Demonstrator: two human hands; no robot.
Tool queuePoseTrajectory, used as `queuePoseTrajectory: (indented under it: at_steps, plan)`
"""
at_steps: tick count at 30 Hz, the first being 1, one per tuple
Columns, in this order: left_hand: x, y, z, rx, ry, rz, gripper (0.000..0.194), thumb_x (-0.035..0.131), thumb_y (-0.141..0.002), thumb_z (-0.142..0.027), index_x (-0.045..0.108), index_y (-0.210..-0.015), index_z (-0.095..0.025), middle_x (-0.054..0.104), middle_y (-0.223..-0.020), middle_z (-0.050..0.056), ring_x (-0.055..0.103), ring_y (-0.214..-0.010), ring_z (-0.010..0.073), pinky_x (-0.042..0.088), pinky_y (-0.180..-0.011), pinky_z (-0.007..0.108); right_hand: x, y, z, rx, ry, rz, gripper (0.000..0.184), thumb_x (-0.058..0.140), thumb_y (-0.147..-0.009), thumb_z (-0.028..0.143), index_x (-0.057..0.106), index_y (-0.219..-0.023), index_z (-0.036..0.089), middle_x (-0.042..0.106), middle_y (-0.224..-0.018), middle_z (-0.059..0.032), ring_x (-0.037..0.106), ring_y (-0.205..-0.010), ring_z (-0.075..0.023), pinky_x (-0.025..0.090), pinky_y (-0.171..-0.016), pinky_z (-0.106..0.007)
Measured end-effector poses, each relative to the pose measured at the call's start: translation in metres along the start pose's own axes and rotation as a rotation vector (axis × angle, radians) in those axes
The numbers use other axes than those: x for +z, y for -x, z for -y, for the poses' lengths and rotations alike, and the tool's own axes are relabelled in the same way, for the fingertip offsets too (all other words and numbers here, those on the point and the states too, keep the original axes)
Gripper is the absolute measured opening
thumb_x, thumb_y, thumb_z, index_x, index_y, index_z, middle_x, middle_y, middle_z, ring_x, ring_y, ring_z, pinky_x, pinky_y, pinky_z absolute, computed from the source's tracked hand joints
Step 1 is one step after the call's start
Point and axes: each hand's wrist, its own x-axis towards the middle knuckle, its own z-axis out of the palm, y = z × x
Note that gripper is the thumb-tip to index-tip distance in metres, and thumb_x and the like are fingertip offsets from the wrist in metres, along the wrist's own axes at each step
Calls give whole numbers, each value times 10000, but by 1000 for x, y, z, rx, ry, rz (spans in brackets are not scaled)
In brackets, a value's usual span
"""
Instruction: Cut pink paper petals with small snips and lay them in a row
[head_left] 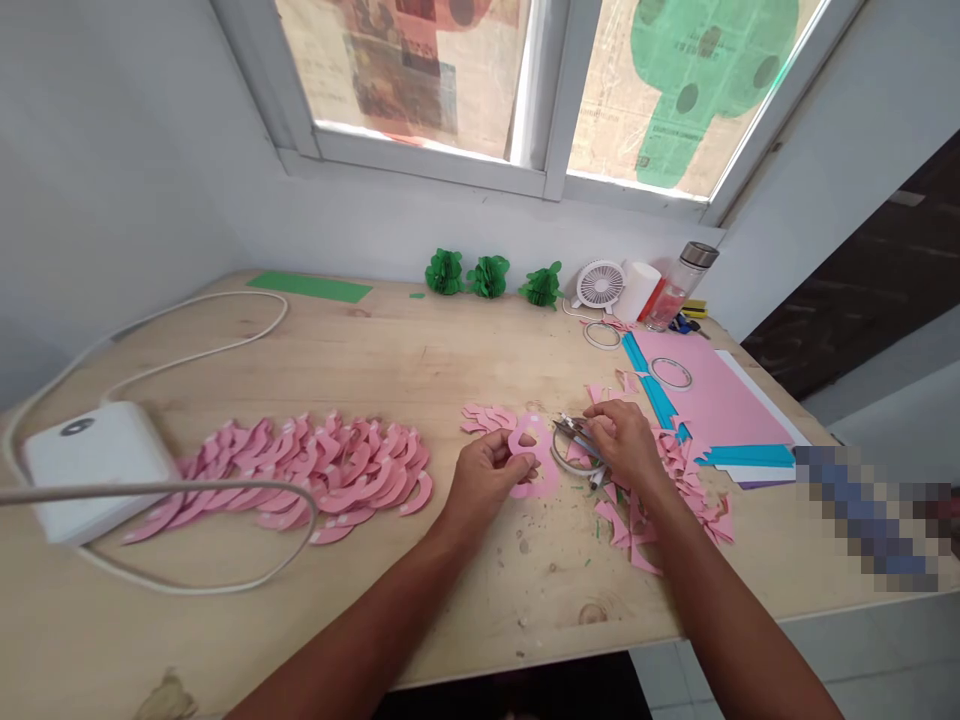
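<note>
Left grip (491, 470) pinching, right grip (624, 440) bunched: pink paper held beside a metal tool

We hold a curved pink paper piece (546, 465) between the thumb and fingers of our left grip, low over the tabletop (420, 370), near the middle of the view. Just beside it, our right grip bends over a metal tool (577, 435), perhaps scissors, at a tape ring (564, 465); the fingers hide too much for us to tell whether they are closed on the tool or only touching it.

To the left, apart from our hand, curved pink pieces (360, 465) with pale patches lie in an overlapping pile. Pointed pink scraps (694, 490) lie around our right wrist.

We judge that the held paper, being narrow, could crease or tear under a hard pinch or sideways tug. With the tool so near, a slip could nick the paper or our left fingers. Because the scraps share its colour, a piece dropped to the right could get lost among them. A white cable (225, 590) loops past the pile; if an arm caught it, the pieces could be dragged out of order.
</note>
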Motion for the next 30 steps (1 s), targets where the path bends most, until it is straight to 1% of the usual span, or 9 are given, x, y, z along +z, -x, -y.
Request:
queuePoseTrajectory:
  at_steps: [3, 5, 8, 10, 13, 18, 22, 26, 30]
  plan:
    - [-1, 0, -1, 2, 4, 2, 228, 663, -600, -200, 589, -803, -128, 609, -557, -12, 560, -495, 102, 460, -518, 216, 5, 1, 5, -63, 117, 34, 139, 508, -800, 212, 645, -817, 192, 657, -867, -60, 516, -889, -216, 337, -788, -336]
    - [0, 0, -2, -7, 3, -4, 228, 663, -596, -199, 588, -799, -126, 613, -562, -9, 562, -495, 105, 460, -509, 217, 4, 2, 12, -89, 211, 41, 131, 512, -809, 204, 642, -822, 194, 651, -856, -58, 502, -891, -218, 319, -771, -333]
    - [0, 1, -3, -17, 4, -20, 222, 659, -590, -189, 586, -790, -128, 611, -560, -13, 558, -489, 103, 461, -507, 216, 0, 3, 23, -125, 359, -3, 129, 508, -822, 191, 635, -843, 193, 643, -862, -64, 479, -923, -230, 284, -764, -342]
    - [1, 1, -4, -21, 9, -30, 216, 654, -589, -182, 587, -788, -131, 606, -554, -20, 551, -483, 98, 460, -507, 213, -2, 4, 30, -162, 419, -21, 136, 496, -835, 187, 630, -855, 189, 637, -855, -70, 476, -921, -229, 269, -767, -345]
    - [1, 0, -5, -24, 15, -47, 212, 653, -583, -177, 592, -781, -134, 597, -545, -24, 548, -482, 99, 451, -499, 207, -1, 4, 34, -202, 437, 2, 129, 496, -839, 190, 624, -852, 186, 631, -836, -72, 486, -885, -219, 269, -748, -335]
    - [0, 1, -7, -27, 40, -55, 204, 645, -584, -166, 599, -781, -135, 604, -550, -24, 559, -496, 100, 440, -502, 198, -3, 0, 31, -170, 379, 68, 141, 484, -845, 203, 624, -844, 196, 638, -835, -60, 515, -852, -208, 287, -720, -317]
    - [0, 2, -9, -30, 66, -58, 194, 647, -580, -164, 608, -768, -135, 609, -552, -22, 560, -494, 104, 446, -514, 208, -7, -7, 32, -184, 339, 140, 155, 470, -836, 189, 624, -844, 204, 646, -833, -51, 530, -834, -201, 302, -699, -305]
    - [-1, 3, -11, -34, 73, -51, 198, 648, -578, -170, 612, -769, -133, 611, -561, -19, 561, -504, 106, 447, -525, 211, -1, -11, 32, -188, 397, 143, 170, 472, -806, 137, 624, -853, 199, 642, -850, -56, 518, -854, -206, 295, -694, -306]
    - [-2, 3, -12, -40, 76, -50, 203, 643, -587, -169, 604, -783, -134, 604, -571, -22, 556, -513, 103, 442, -524, 206, 8, -10, 27, -197, 428, 125, 193, 463, -787, 98, 627, -824, 194, 626, -814, -51, 502, -820, -198, 279, -677, -307]
